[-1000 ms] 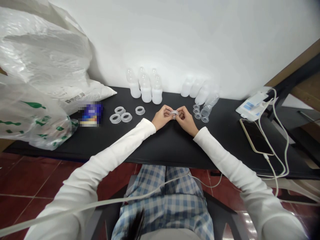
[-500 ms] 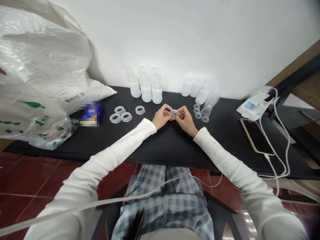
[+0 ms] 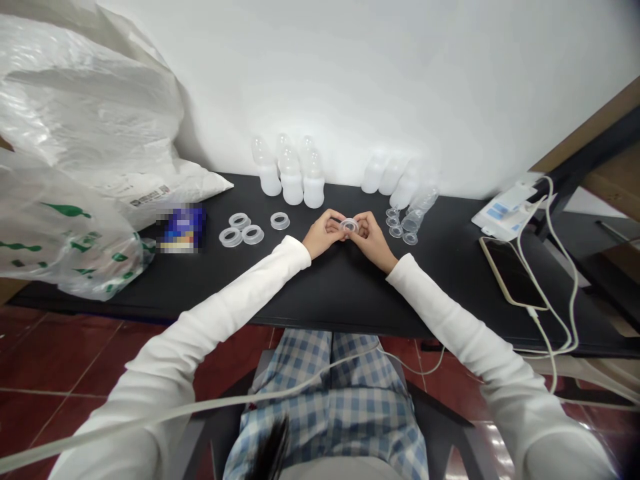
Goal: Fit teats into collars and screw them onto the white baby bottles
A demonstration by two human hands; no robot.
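Over the middle of the black table, my left hand (image 3: pixel 324 235) and my right hand (image 3: pixel 371 241) pinch a translucent bottle collar ring (image 3: pixel 349 225) between them. Its round opening faces partly up towards me; whether a teat sits inside it I cannot make out. Left of my hands lies a single collar ring (image 3: pixel 280 221), and beyond it a cluster of 3 more rings (image 3: pixel 253 234). Several small clear bottle teats (image 3: pixel 410 237) lie on the table just right of my right hand.
Several white baby bottles with clear domed caps (image 3: pixel 293 180) stand near the wall. Behind the teats are more white bottles (image 3: pixel 373 175) and clear caps (image 3: pixel 423 203). Large plastic bags (image 3: pixel 90 120) and a blue packet (image 3: pixel 186 228) sit left; a phone (image 3: pixel 515 272) with white cables lies right.
The collar ring in my hands has tilted so that its opening shows more towards me. Both hands have stayed almost in place.
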